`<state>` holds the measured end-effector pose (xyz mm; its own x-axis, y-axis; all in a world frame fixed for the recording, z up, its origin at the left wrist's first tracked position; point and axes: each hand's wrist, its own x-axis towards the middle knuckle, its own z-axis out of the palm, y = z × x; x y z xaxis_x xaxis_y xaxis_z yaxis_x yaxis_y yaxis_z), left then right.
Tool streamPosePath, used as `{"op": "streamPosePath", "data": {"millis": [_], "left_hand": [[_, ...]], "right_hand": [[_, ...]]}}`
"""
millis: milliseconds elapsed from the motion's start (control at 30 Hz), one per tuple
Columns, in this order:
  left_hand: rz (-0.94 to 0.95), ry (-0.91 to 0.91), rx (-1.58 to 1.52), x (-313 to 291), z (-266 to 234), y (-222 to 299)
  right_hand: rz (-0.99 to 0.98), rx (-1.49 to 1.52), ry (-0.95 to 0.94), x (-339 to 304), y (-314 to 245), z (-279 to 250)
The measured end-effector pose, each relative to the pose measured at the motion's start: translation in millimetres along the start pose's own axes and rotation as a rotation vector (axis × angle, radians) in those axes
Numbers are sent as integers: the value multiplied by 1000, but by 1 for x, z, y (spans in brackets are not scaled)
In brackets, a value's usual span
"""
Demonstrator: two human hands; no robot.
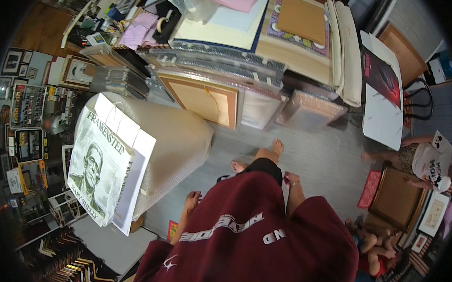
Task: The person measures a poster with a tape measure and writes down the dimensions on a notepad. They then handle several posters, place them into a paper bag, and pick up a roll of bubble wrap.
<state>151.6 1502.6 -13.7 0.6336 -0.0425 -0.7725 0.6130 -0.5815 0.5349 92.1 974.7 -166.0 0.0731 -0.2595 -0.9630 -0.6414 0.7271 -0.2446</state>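
The left hand (192, 202) hangs low beside the big roll of bubble wrap (178, 144), with its fingers a bit bent. The right hand (292, 180) hangs down over the gray floor (326, 155), by the legs. Both hands are small here, so I cannot tell how far open they are or if they have hold of anything. The roll stands to the left, with a white bag (99, 160) next to it. A flat frame (202, 100) leans up ahead.
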Motion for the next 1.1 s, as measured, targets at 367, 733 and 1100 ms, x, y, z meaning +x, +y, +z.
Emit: {"op": "streamPosePath", "data": {"millis": [367,733,1100], "left_hand": [[-235,15,-118,-1,-36,12],[-303,107,-328,-3,-6,6],[-362,253,-358,-3,65,76]], "right_hand": [[36,18,50,-46,-23,18],[-250,-740,-326,-33,-75,16],[-258,-2150,-761,-75,-206,105]]}}
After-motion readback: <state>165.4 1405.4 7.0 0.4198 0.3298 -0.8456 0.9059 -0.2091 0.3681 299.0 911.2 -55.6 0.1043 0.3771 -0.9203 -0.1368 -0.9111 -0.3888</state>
